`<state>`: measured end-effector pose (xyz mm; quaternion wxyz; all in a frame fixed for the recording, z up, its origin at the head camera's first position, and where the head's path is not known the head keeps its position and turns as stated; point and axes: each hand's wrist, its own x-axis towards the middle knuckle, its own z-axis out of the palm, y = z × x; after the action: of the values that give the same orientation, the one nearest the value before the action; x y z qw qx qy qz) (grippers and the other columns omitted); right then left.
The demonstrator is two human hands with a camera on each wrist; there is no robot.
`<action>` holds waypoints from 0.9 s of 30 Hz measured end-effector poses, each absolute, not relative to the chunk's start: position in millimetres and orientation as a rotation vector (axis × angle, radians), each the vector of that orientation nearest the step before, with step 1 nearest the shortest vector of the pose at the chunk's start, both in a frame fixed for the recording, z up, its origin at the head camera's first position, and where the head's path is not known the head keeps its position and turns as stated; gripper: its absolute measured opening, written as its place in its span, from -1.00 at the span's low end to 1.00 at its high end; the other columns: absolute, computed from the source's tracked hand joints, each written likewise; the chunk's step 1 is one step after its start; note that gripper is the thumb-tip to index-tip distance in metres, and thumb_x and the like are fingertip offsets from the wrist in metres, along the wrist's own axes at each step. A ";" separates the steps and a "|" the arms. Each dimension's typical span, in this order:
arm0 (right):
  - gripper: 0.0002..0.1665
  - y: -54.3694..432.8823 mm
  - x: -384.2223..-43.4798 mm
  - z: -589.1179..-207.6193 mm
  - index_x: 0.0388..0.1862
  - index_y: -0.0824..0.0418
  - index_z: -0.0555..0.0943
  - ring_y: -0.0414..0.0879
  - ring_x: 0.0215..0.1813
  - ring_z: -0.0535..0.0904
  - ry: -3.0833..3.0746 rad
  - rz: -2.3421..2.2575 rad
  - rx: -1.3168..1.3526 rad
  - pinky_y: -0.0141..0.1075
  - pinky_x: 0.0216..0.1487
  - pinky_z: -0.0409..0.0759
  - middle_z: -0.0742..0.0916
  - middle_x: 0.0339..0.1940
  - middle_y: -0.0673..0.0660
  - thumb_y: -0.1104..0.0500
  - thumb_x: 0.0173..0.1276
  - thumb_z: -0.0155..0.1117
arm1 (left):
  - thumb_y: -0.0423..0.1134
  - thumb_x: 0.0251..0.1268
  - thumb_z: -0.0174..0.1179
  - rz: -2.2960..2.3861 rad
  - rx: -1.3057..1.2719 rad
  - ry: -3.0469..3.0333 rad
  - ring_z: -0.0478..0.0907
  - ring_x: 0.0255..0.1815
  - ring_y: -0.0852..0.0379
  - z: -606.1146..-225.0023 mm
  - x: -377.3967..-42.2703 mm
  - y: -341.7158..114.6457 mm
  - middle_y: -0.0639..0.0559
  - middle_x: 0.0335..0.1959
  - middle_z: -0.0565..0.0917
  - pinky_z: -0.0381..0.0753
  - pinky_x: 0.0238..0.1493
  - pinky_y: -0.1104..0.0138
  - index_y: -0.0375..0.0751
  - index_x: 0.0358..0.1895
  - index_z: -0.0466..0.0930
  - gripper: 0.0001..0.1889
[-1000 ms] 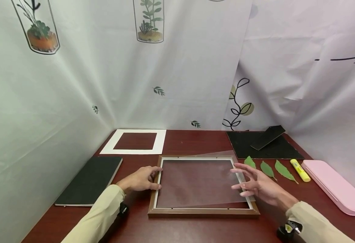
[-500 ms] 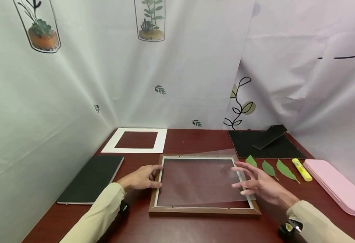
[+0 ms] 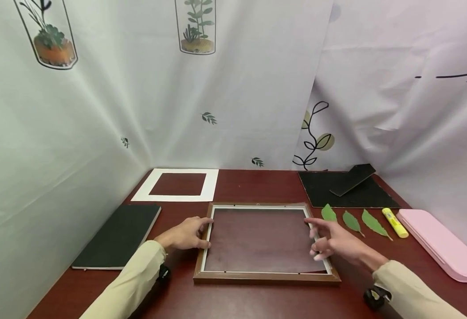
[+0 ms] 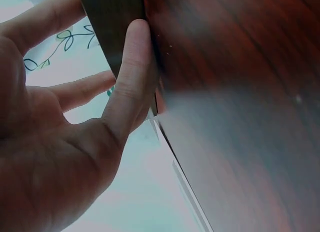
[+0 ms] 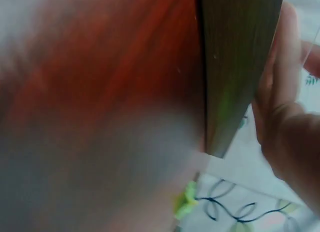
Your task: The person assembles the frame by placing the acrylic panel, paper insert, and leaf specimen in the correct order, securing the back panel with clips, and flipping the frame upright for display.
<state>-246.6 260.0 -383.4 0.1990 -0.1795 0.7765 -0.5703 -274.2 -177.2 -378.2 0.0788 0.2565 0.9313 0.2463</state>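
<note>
A brown picture frame (image 3: 265, 281) with a white inner edge lies on the table. Inside its opening is a clear plastic sheet (image 3: 257, 241), slightly askew, with a thin dark gap at the lower right corner. My left hand (image 3: 186, 233) holds the frame's left rail, thumb and index over the top; in the left wrist view one finger lies along the rail's outer side. At the right rail my right hand (image 3: 335, 241) reaches its index finger to the sheet's upper right edge, the other fingers loosely bent.
A dark notebook (image 3: 117, 237) and a white mat (image 3: 142, 195) lie to the left. Behind on the right is a black backing board (image 3: 317, 190) with its stand. Several leaves (image 3: 374, 224), a yellow glue stick (image 3: 394, 223) and a pink case (image 3: 445, 246) sit at right.
The clear sheet, earlier skewed and overlapping the frame's back and right rails, now sits within the opening. My right hand has gone from spread fingers to one extended index finger; my left hand stays.
</note>
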 end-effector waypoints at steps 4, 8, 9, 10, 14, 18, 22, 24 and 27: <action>-0.01 256.9 -249.7 -379.8 0.56 0.51 0.03 -0.27 -0.58 0.38 2.372 -1.367 -0.597 -0.39 -0.56 0.48 0.43 -0.34 0.10 0.35 0.27 0.32 | -0.24 0.06 0.47 0.689 0.725 2.796 0.42 -0.17 0.08 -377.1 -273.2 -174.0 -0.05 -0.25 0.51 0.47 -0.07 0.20 -0.37 0.34 0.44 -0.27; -0.07 255.3 -252.7 -375.5 0.52 0.45 0.22 -0.34 -0.60 0.22 2.625 -1.034 -0.718 -0.40 -0.53 0.28 0.43 -0.55 -0.03 0.17 0.29 0.41 | -0.28 0.06 0.47 0.678 0.681 2.791 0.45 -0.22 0.10 -376.1 -272.8 -172.2 -0.04 -0.30 0.50 0.48 -0.05 0.17 -0.35 0.34 0.44 -0.29; -0.08 255.0 -253.1 -374.1 0.51 0.44 0.25 -0.34 -0.60 0.21 2.665 -0.961 -0.735 -0.40 -0.51 0.29 0.42 -0.59 -0.06 0.14 0.29 0.42 | -0.29 0.07 0.47 0.683 0.675 2.786 0.48 -0.26 0.11 -375.5 -272.8 -171.7 -0.04 -0.32 0.50 0.49 -0.05 0.17 -0.35 0.34 0.44 -0.28; -0.09 254.8 -253.5 -372.6 0.51 0.41 0.28 -0.33 -0.61 0.21 2.697 -0.897 -0.746 -0.40 -0.49 0.28 0.40 -0.63 -0.08 0.10 0.29 0.43 | -0.30 0.07 0.47 0.687 0.669 2.779 0.50 -0.30 0.13 -375.3 -272.8 -171.4 -0.04 -0.33 0.51 0.50 -0.07 0.18 -0.35 0.35 0.43 -0.28; -0.12 253.6 -253.7 -367.6 0.51 0.35 0.31 -0.33 -0.67 0.12 2.740 -0.728 -0.763 -0.42 -0.51 0.25 0.31 -0.73 -0.13 0.01 0.32 0.40 | -0.33 0.11 0.45 0.737 0.637 2.729 0.58 -0.51 0.17 -374.0 -271.8 -171.4 -0.05 -0.42 0.52 0.56 -0.22 0.28 -0.36 0.38 0.40 -0.28; -0.12 252.8 -254.0 -365.7 0.52 0.33 0.30 -0.32 -0.70 0.09 2.756 -0.646 -0.766 -0.43 -0.54 0.24 0.29 -0.77 -0.15 0.00 0.34 0.39 | -0.35 0.15 0.43 0.814 0.580 2.662 0.67 -0.58 0.11 -373.1 -271.0 -170.8 -0.21 -0.32 0.62 0.65 -0.33 0.31 -0.34 0.43 0.34 -0.25; -0.10 250.0 -255.9 -365.2 0.53 0.31 0.29 -0.30 -0.74 0.15 2.789 -0.601 -0.752 -0.41 -0.58 0.29 0.32 -0.80 -0.16 0.01 0.33 0.40 | -0.37 0.17 0.42 0.846 0.535 2.648 0.70 -0.60 0.07 -373.1 -271.1 -170.2 -0.46 0.18 0.54 0.72 -0.26 0.26 -0.32 0.45 0.30 -0.24; -0.10 248.0 -256.1 -365.4 0.52 0.32 0.29 -0.30 -0.75 0.16 2.805 -0.583 -0.753 -0.41 -0.59 0.29 0.32 -0.81 -0.16 0.01 0.32 0.41 | -0.38 0.17 0.41 0.859 0.527 2.643 0.70 -0.59 0.05 -373.0 -270.9 -169.9 -0.48 0.33 0.43 0.73 -0.25 0.24 -0.33 0.45 0.30 -0.24; -0.12 246.6 -254.4 -366.2 0.50 0.33 0.33 -0.29 -0.76 0.14 2.815 -0.555 -0.733 -0.41 -0.59 0.28 0.32 -0.81 -0.15 0.02 0.31 0.42 | -0.40 0.17 0.40 0.881 0.529 2.621 0.71 -0.58 0.04 -373.9 -270.6 -169.0 -0.49 0.40 0.35 0.73 -0.28 0.24 -0.35 0.45 0.29 -0.24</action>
<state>-254.4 246.6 -366.2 0.0898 -0.2465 0.9468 -0.1866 -270.6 -169.0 -373.9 0.1623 0.1855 0.9186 0.3089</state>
